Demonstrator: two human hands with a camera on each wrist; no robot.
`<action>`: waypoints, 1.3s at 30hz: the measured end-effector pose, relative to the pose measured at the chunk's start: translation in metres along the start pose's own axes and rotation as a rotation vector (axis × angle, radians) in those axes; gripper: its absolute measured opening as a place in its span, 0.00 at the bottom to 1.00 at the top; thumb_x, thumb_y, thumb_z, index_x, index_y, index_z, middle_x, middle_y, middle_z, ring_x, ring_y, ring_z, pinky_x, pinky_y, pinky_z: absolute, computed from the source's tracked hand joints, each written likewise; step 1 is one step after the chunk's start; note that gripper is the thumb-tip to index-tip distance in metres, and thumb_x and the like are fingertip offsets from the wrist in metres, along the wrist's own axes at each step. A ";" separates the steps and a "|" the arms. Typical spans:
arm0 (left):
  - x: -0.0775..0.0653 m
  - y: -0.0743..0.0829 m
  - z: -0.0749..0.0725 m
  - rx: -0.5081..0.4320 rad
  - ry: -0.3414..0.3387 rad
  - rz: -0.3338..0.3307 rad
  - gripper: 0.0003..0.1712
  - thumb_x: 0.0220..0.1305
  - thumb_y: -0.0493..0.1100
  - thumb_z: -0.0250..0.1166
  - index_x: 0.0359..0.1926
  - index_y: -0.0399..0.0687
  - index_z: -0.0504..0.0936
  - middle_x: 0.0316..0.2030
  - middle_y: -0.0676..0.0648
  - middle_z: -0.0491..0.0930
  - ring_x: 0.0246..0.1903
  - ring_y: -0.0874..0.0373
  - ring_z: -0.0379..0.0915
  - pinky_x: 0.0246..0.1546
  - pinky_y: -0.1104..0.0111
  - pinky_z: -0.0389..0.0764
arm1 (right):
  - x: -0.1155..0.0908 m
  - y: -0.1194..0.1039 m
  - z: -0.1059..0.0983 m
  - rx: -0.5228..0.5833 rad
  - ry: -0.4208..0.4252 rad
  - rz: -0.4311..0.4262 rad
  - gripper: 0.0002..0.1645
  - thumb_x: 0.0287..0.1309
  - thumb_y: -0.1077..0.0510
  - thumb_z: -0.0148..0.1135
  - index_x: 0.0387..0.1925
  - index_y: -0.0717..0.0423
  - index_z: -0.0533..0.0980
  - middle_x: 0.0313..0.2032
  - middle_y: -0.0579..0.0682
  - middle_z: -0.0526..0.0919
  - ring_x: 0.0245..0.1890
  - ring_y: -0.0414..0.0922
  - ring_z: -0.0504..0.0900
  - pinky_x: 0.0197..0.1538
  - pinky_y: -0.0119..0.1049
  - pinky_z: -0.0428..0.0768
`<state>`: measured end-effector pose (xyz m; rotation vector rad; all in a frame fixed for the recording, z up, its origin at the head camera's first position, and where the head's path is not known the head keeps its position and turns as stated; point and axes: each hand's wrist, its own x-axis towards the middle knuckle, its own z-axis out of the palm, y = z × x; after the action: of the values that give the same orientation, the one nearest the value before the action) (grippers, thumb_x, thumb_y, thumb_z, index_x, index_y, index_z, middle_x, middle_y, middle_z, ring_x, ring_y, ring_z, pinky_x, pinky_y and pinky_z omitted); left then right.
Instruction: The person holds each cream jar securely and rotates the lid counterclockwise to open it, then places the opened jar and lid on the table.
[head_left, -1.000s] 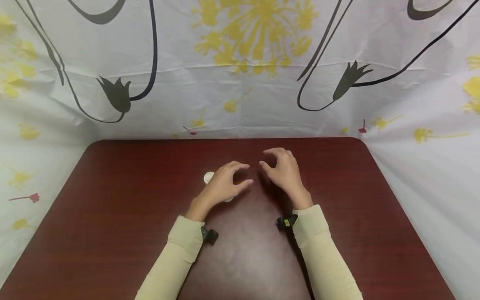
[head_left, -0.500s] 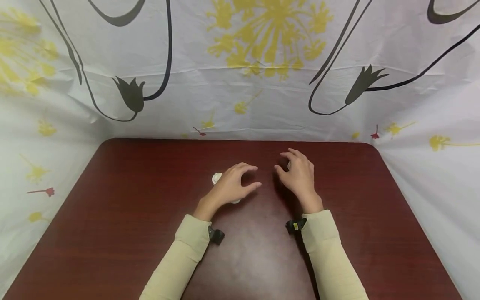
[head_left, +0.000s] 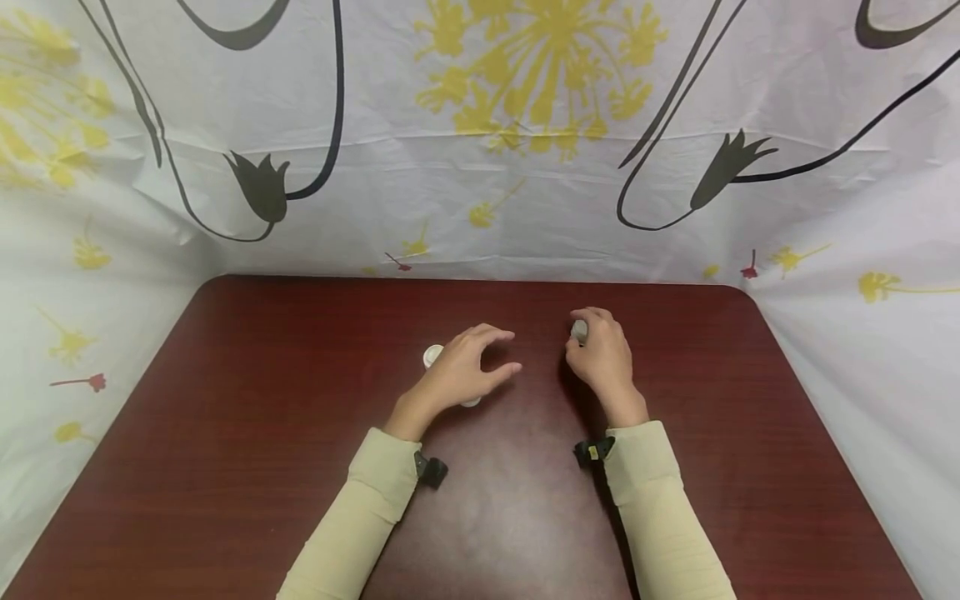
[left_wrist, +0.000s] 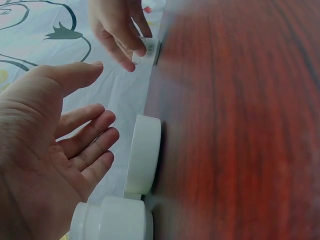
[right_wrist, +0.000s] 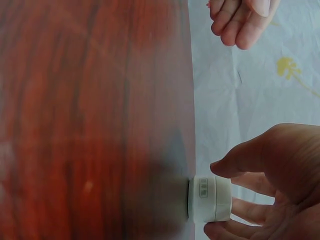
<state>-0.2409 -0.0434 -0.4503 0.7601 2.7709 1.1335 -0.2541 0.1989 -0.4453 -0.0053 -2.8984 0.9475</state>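
My right hand (head_left: 603, 354) grips a small whitish cylinder (right_wrist: 210, 199) with a grey rectangular mark on its side. It stands on the table, the thumb at one side and fingertips at the other. Further left, my left hand (head_left: 465, 367) hovers with thumb and fingers apart, holding nothing. Partly hidden under it in the head view are two white things. The left wrist view shows them as a small white jar (left_wrist: 117, 220) with a narrower neck and a flat white round lid-like disc (left_wrist: 143, 155), both on the table beside the left palm.
The dark red wooden table (head_left: 300, 433) has rounded far corners. A white cloth (head_left: 480, 167) printed with yellow and grey flowers hangs behind it and along both sides. Each wrist wears a small black camera (head_left: 432, 472).
My right hand has moved slightly right and its fingers have closed around the whitish cylinder, which now shows more. The left hand keeps its pose; the head view shifted early on.
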 end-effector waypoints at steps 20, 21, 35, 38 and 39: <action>-0.001 -0.001 0.001 0.008 0.017 0.023 0.32 0.71 0.54 0.71 0.69 0.44 0.79 0.64 0.46 0.82 0.69 0.47 0.76 0.72 0.51 0.75 | 0.001 0.003 -0.005 -0.021 0.020 0.033 0.28 0.68 0.58 0.66 0.67 0.59 0.77 0.62 0.70 0.79 0.58 0.69 0.81 0.60 0.65 0.80; -0.001 -0.001 0.001 0.008 0.018 0.023 0.32 0.71 0.54 0.71 0.69 0.44 0.79 0.64 0.46 0.82 0.69 0.48 0.76 0.72 0.51 0.75 | 0.001 0.003 -0.006 -0.021 0.017 0.034 0.28 0.68 0.57 0.66 0.67 0.59 0.77 0.62 0.70 0.79 0.59 0.70 0.81 0.60 0.65 0.80; 0.001 -0.001 0.001 0.021 0.025 0.010 0.32 0.72 0.52 0.69 0.71 0.45 0.77 0.66 0.46 0.81 0.68 0.48 0.76 0.70 0.52 0.77 | 0.000 -0.002 -0.008 0.013 0.024 -0.018 0.31 0.67 0.53 0.69 0.66 0.64 0.78 0.56 0.65 0.87 0.54 0.63 0.86 0.57 0.61 0.83; 0.001 -0.001 0.001 0.023 0.035 0.007 0.32 0.72 0.52 0.69 0.72 0.44 0.76 0.66 0.45 0.80 0.67 0.48 0.76 0.70 0.52 0.77 | -0.001 -0.006 -0.010 0.039 0.001 -0.024 0.30 0.67 0.51 0.69 0.65 0.64 0.79 0.55 0.64 0.88 0.51 0.61 0.88 0.54 0.59 0.84; 0.001 -0.001 0.000 0.025 0.038 0.004 0.33 0.72 0.52 0.69 0.72 0.45 0.76 0.66 0.45 0.80 0.67 0.48 0.77 0.70 0.52 0.77 | -0.002 -0.007 -0.010 0.048 -0.007 -0.023 0.30 0.67 0.51 0.69 0.64 0.64 0.79 0.55 0.64 0.88 0.50 0.60 0.88 0.54 0.58 0.84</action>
<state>-0.2424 -0.0432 -0.4511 0.7553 2.8202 1.1283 -0.2514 0.1988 -0.4331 0.0353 -2.8748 1.0150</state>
